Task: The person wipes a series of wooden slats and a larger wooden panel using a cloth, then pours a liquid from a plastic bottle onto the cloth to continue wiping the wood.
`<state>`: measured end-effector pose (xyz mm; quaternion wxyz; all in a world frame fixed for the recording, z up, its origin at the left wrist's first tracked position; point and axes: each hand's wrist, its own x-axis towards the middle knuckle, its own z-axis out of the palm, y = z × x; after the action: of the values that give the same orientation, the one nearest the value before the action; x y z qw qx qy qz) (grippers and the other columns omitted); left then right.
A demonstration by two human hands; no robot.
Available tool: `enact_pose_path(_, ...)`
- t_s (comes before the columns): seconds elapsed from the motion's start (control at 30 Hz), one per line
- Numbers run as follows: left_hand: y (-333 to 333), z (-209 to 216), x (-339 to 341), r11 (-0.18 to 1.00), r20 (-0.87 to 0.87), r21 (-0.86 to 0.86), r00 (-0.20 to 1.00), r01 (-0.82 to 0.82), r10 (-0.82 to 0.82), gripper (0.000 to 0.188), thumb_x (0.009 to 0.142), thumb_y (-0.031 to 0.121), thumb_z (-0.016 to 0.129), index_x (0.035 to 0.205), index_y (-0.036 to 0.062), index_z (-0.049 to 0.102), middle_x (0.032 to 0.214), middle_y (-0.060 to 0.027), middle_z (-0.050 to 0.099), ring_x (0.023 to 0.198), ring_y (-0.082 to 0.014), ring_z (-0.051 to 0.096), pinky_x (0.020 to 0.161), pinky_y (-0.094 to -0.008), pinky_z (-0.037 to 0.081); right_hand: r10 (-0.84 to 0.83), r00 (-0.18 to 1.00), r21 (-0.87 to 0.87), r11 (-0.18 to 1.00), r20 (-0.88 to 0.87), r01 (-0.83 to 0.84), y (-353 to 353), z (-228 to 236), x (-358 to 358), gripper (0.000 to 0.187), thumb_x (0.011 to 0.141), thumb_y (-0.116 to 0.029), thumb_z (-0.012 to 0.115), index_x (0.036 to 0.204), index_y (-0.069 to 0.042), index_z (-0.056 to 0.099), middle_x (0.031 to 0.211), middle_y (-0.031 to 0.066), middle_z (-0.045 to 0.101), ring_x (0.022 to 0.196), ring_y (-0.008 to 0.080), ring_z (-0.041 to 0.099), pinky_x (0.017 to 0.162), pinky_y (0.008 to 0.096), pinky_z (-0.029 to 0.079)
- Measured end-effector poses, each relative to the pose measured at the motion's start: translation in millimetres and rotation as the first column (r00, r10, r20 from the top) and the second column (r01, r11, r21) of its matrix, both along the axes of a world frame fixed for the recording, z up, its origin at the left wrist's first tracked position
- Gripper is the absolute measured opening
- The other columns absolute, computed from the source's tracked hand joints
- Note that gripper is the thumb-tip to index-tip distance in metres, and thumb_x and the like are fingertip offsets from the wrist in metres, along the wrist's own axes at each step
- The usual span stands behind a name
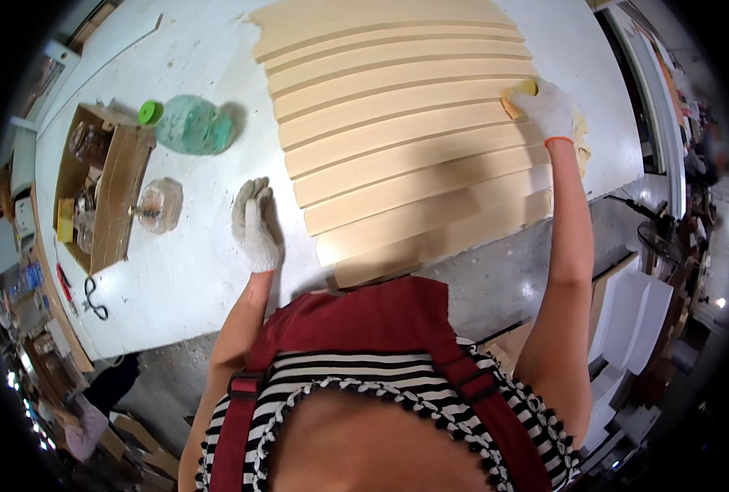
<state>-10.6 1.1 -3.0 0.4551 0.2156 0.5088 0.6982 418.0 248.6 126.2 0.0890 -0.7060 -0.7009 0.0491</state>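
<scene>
Overlapping cream-coloured boards [405,123] lie on the white table in a stepped row, each edge showing past the one above. My right hand [551,111], in a white knit glove with an orange cuff, is closed on a yellow cloth [512,107] at the right ends of the boards. A crumpled end of the cloth hangs out beside the wrist. My left hand [254,225], gloved in white with a greyish palm side, rests at the table left of the lower boards. Its fingers are stretched out close together, holding nothing.
Left on the white table [208,287] stand a clear bottle with a green cap [192,125], a small clear jar [159,205] with a brush-like piece, and a cardboard box [122,197] of jars. Black-handled scissors [94,299] and a red-handled tool [63,283] lie near the left edge.
</scene>
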Motion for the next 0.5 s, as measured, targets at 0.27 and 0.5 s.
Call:
enact_pose_path(0.27, 0, 2, 1, 0.999, 0.148, 0.024, 0.989, -0.021, 0.018, 0.044, 0.1, 0.019, 0.047, 0.135, -0.0063, 0.04, 0.132, -0.0205, 0.051, 0.122, -0.0262, 0.051, 0.107, -0.0372, 0.039, 0.31, 0.95, 0.056, 0.948, 0.045, -0.312, -62, -5, -167, 0.042, 0.071, -0.042, 0.069, 0.092, -0.006, 0.067, 0.091, 0.0179, 0.067, 0.089, 0.0358, 0.062, 0.079, 0.0435, 0.05)
enact_pose_path(0.5, 1, -12, -2, 0.993, 0.232, 0.115, 0.972, 0.011, -0.037, 0.042, 0.099, 0.014, 0.048, 0.135, -0.0056, 0.041, 0.129, -0.0177, 0.054, 0.117, -0.0229, 0.054, 0.105, -0.035, 0.041, 0.614, 0.789, 0.035, 0.789, -0.025, -0.613, -117, -12, -312, 0.03, 0.072, -0.033, 0.068, 0.086, -0.007, 0.063, 0.085, 0.0146, 0.063, 0.085, 0.0319, 0.061, 0.074, 0.0425, 0.05)
